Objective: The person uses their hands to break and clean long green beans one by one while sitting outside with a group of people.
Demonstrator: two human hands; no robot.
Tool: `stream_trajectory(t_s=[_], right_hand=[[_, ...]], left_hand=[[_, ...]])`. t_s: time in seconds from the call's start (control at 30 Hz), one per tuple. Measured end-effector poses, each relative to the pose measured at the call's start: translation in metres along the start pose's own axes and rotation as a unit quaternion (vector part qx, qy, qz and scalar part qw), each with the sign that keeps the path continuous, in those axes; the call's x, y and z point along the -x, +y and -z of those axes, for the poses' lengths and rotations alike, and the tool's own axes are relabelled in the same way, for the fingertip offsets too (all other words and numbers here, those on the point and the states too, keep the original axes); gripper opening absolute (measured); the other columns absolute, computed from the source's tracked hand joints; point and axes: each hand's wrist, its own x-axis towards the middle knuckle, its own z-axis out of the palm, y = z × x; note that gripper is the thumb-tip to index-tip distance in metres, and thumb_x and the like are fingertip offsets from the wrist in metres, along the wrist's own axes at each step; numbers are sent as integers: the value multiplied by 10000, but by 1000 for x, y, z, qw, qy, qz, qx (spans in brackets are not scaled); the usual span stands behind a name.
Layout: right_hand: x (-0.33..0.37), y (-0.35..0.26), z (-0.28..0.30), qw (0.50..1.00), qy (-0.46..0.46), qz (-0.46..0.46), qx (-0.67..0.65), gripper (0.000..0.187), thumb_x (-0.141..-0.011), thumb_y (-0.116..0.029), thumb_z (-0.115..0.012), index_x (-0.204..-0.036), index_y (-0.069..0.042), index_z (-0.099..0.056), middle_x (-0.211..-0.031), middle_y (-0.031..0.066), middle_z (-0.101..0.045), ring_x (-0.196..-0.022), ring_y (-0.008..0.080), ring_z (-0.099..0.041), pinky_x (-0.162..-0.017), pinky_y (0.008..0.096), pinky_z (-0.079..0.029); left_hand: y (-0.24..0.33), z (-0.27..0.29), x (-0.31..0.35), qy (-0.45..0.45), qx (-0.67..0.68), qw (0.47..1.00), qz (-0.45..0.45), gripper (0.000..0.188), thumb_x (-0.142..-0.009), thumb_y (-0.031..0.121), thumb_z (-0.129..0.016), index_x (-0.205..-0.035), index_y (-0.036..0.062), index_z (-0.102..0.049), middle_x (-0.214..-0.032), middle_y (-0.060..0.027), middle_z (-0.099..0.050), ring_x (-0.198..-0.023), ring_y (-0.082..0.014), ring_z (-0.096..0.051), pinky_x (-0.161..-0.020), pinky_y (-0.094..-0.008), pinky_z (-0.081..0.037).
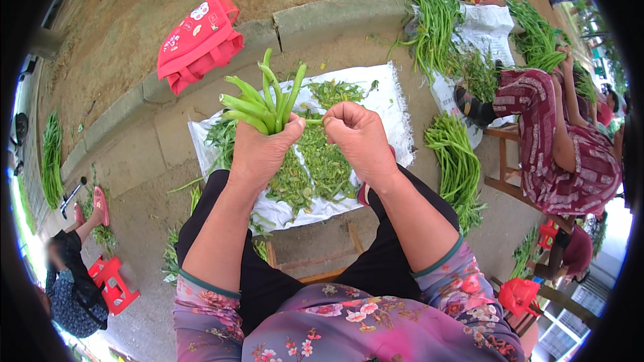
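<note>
While gripped above the lap:
Left hand (258,151): fist closed round bundle of green stems (265,100), upright.
Right hand (359,137): fingers curled, pinching one thin stem (314,121) beside bundle.
Below: white sack (392,104) with leaf trimmings (322,161).

Smooth, glossy green stems (263,104) at twelve o'clock; beneath them a matt woven white sack sheet (392,104); rough concrete curb (322,20); soft red cloth bag (198,43) at eleven
</note>
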Motion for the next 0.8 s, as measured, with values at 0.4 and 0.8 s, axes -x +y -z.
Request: stream_trajectory(t_s=[0.4,0.8], right_hand=[[-9,-7,15,999,-34,-28,-26,75,-828,-74,-601,-866,-25,-642,-762,15,-607,-634,91,-540,-611,227,-444],[-5,-10,7,937,2,249,245,84,-831,-26,-608,-905,-11,-646,-814,94,-599,-691,173,-570,-626,281,-459]], left_hand=[[6,11,-4,27,35,999,-4,123,-796,83,-701,-841,26,-602,-676,34,-524,-561,-55,-441,-506,-223,-350],[3,5,-3,-3,4,1000,16,184,-787,133,-739,-877,24,-621,-710,30,-557,-605,-57,-470,-534,-217,-370]])
